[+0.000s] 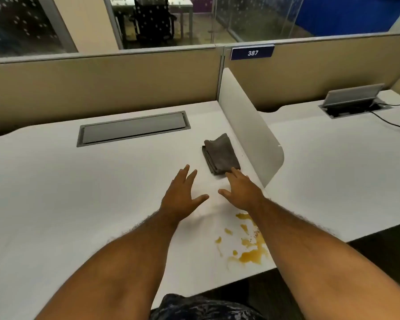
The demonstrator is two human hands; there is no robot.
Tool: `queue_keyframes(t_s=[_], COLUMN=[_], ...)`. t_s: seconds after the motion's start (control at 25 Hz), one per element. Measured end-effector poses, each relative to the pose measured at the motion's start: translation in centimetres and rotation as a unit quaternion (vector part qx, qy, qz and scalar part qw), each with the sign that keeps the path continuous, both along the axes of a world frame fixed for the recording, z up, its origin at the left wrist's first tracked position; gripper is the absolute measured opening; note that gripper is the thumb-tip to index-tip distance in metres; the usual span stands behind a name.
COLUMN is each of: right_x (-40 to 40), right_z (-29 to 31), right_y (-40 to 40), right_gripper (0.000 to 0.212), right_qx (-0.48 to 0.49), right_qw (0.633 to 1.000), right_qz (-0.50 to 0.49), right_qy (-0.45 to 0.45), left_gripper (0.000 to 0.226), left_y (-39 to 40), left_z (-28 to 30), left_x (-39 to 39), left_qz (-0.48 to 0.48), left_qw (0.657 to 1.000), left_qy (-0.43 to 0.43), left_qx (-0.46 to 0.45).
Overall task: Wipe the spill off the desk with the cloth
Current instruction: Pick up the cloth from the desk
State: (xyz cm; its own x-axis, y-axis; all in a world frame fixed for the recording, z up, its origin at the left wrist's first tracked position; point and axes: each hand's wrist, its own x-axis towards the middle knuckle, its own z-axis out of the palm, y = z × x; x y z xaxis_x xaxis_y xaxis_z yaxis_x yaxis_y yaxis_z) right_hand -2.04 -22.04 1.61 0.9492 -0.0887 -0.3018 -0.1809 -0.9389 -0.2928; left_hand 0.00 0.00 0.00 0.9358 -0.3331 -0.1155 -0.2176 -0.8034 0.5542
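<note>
A folded grey cloth (pixel 221 154) lies on the white desk (pixel 56 192), close to the white divider. An amber spill (pixel 249 248) spreads in blotches near the desk's front edge, partly hidden under my right forearm. My right hand (pixel 240 191) is open, palm down, its fingertips touching the cloth's near corner. My left hand (pixel 183 195) is open too, fingers spread, hovering over bare desk just left of the right hand and holding nothing.
A white curved divider (pixel 247 125) rises right of the cloth. A closed grey cable hatch (pixel 134 128) sits in the desk at the back. The neighbouring desk has an open cable box (pixel 353 100) with black cables. Beige partition walls line the back.
</note>
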Motion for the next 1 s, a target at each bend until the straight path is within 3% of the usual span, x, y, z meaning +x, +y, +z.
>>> queue_keyframes(t_s=[0.16, 0.28, 0.36, 0.44, 0.56, 0.68, 0.76, 0.92, 1.0], right_x=[3.2, 5.7, 6.6, 6.7, 6.8, 7.8, 7.8, 6.4, 5.1], right_z=[-0.6, -1.9, -2.4, -2.6, -1.5, 0.6, 1.7, 2.6, 2.7], right_y=[-3.0, -4.8, -5.3, -5.2, -5.4, -5.8, -6.4, -7.4, -7.2], right_gripper=[0.058, 0.05, 0.053, 0.049, 0.038, 0.023, 0.02, 0.035, 0.035], right_qx=[-0.043, -0.011, 0.093, 0.26, 0.448, 0.59, 0.652, 0.823, 0.863], right_qw=[0.996, 0.994, 0.994, 0.96, 0.847, 0.721, 0.658, 0.454, 0.408], right_qz=[0.082, 0.105, 0.052, -0.059, -0.23, -0.325, -0.353, -0.339, -0.299], right_qy=[0.013, 0.008, -0.028, -0.09, -0.171, -0.162, -0.134, -0.037, 0.0], left_gripper=[0.096, 0.097, 0.097, 0.096, 0.091, 0.094, 0.104, 0.111, 0.107], left_y=[-2.2, -5.3, -7.0, -7.9, -9.0, -9.8, -10.4, -12.9, -13.9], left_z=[-0.9, -1.9, -2.4, -2.6, -2.0, -0.2, 1.1, 4.1, 5.0], left_x=[1.1, 0.7, 0.2, -0.3, -0.8, -0.6, -0.2, 0.7, 0.8], left_qz=[0.045, 0.104, 0.144, 0.176, 0.224, 0.26, 0.227, 0.115, 0.09], left_qw=[0.997, 0.991, 0.985, 0.979, 0.966, 0.955, 0.964, 0.987, 0.988], left_qy=[0.057, 0.078, 0.082, 0.085, 0.081, 0.049, 0.036, -0.013, -0.023], left_qx=[0.0, -0.026, -0.053, -0.065, -0.097, -0.136, -0.131, -0.111, -0.125])
